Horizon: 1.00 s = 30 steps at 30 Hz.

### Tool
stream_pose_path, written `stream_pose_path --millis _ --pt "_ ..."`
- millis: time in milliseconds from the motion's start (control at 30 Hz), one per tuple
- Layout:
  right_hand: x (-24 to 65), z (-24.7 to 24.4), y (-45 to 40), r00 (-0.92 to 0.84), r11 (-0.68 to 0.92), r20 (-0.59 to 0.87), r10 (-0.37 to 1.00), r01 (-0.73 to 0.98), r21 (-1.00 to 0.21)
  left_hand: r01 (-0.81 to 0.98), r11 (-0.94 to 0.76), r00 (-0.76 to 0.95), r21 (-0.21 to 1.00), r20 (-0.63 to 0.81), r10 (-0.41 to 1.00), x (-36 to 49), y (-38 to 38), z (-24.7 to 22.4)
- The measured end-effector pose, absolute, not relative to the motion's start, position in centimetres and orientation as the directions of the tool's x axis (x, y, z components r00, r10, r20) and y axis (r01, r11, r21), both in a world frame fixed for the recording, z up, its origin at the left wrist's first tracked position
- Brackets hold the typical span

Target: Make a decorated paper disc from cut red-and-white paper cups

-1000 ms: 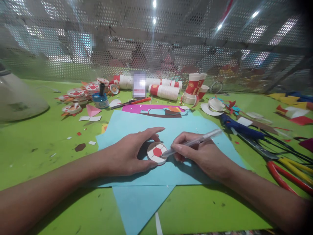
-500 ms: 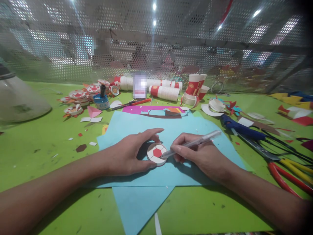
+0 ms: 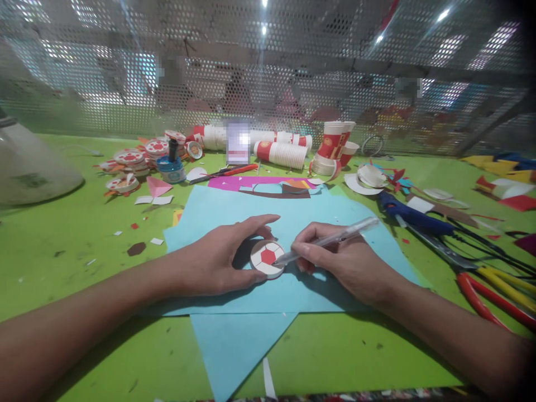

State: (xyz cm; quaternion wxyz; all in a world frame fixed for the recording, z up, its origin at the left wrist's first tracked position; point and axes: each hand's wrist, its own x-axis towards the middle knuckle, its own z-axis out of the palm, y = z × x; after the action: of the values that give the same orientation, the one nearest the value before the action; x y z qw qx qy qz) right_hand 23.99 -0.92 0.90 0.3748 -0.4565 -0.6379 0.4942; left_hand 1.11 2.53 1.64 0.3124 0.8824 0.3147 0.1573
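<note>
A white paper disc (image 3: 260, 266) with a red hexagon and thin dark lines running out from it rests on light blue paper (image 3: 218, 209). My left hand (image 3: 221, 257) steadies it from the left, the thumb on its near edge and curled fingers at the far side. In my right hand (image 3: 330, 254) is a clear-barrelled pen (image 3: 352, 229), pinched between thumb and fingers. The pen's tip touches the disc's face just right of the red hexagon's lower edge. Part of the disc's left rim lies in the left hand's shadow.
Stacked paper cups (image 3: 288, 154) lie at the back. Further left are a blue ink bottle (image 3: 171, 170) and red-and-white paper pieces (image 3: 129, 158). A blue-handled glue gun (image 3: 412, 215) and red-handled scissors (image 3: 477, 298) lie right. Paper scraps dot the green table (image 3: 104, 290).
The whole scene sits slightly higher in the picture. Both hands keep the same hold, and the pen tip stays at nearly the same spot on the disc.
</note>
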Motion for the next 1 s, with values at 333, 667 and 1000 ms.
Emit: stream_pose_path --millis 333,667,1000 --pt "23.88 1.05 -1.02 -0.299 0.082 0.01 0.954 0.229 -0.97 0.463 -0.605 0.753 0.648 0.072 0.654 1.07 2.43 1.79" --pt "23.98 1.15 -1.09 -0.295 0.089 0.019 0.955 0.227 -0.97 0.474 -0.605 0.754 0.64 0.06 0.654 1.16 2.45 1.94" --pt "23.86 1.28 -1.13 -0.289 0.071 0.001 0.957 0.231 -0.97 0.469 -0.597 0.755 0.651 0.056 0.654 1.06 2.36 1.93"
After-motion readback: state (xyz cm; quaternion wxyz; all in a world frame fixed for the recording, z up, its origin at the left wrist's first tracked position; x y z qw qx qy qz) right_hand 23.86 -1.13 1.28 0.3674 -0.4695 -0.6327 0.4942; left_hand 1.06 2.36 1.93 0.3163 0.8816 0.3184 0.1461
